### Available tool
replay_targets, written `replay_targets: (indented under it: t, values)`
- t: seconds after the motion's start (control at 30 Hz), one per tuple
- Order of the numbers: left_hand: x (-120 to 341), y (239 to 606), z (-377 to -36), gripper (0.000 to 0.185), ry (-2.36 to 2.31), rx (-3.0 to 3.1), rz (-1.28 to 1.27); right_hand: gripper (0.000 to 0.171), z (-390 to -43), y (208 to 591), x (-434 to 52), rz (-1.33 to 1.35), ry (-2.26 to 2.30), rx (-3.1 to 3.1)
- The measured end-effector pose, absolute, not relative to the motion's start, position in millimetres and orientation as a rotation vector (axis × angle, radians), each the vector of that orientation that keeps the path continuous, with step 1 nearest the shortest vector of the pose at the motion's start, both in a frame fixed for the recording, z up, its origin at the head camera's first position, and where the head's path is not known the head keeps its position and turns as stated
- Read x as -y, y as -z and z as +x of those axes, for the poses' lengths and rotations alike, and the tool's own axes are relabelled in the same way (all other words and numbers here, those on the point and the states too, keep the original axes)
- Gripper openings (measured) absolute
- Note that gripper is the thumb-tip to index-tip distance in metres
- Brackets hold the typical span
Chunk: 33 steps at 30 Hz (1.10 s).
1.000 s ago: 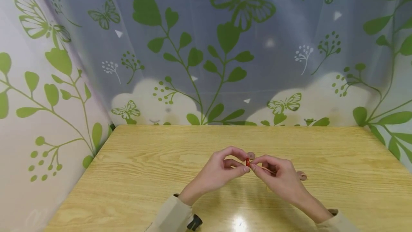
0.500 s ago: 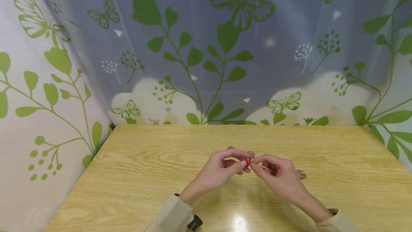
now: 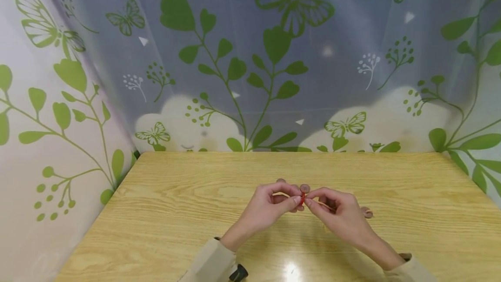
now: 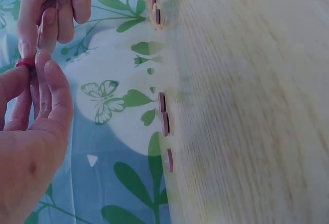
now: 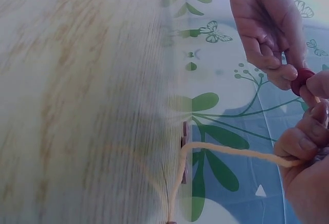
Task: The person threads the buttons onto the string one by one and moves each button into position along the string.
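Between the thumb and fingers of my left hand (image 3: pixel 266 207) a small red button (image 5: pixel 300 82) is pinched, standing nearly edge-on in the head view (image 3: pixel 302 198). My right hand (image 3: pixel 344 216) meets it from the right, thumb and forefinger closed together at the button's face. A pale orange cord (image 5: pixel 231 152) runs out of the right hand's curled fingers down to the table. Whether the cord's tip passes through a hole of the red button is hidden by the fingertips. Near the cord's far end lie brown buttons (image 4: pixel 158 16), with the cord looped about them.
Several loose brown buttons (image 4: pixel 165 123) lie flat on the wood-grain table (image 3: pixel 176 212), one just behind the fingertips (image 3: pixel 305 188). A printed curtain (image 3: pixel 242 55) stands along the table's back edge. A black object (image 3: pixel 238 272) shows at the left cuff.
The red button has turned in my left fingers, and the left thumb has shifted back along it. More brown buttons show behind the left hand. My right hand has barely moved.
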<state>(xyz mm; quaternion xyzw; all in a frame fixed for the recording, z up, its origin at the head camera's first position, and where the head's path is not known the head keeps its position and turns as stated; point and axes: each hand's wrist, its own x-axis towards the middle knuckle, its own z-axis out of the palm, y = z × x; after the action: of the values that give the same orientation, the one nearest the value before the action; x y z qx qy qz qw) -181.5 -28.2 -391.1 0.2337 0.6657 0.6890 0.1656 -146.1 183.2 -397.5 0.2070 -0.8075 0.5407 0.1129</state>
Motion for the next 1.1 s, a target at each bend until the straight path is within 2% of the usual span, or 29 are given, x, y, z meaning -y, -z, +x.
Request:
replay_targets:
  t: [0.33, 0.77, 1.1]
  values:
    - [29.4, 392.2, -179.6, 0.013, -1.791, -2.129, 0.763, 0.012, -147.6, 398.5, -183.5, 0.6, -1.58, 2.364]
    - [30.1, 393.7, -179.1, 0.011, -1.83, -2.103, 0.816, 0.032, -150.0, 401.6, -184.3, 0.691, -1.557, 2.336]
    - [29.3, 395.6, -179.3, 0.014, -1.846, -2.055, 0.845, 0.03, -150.3, 401.5, -185.6, 0.71, -1.529, 2.362]
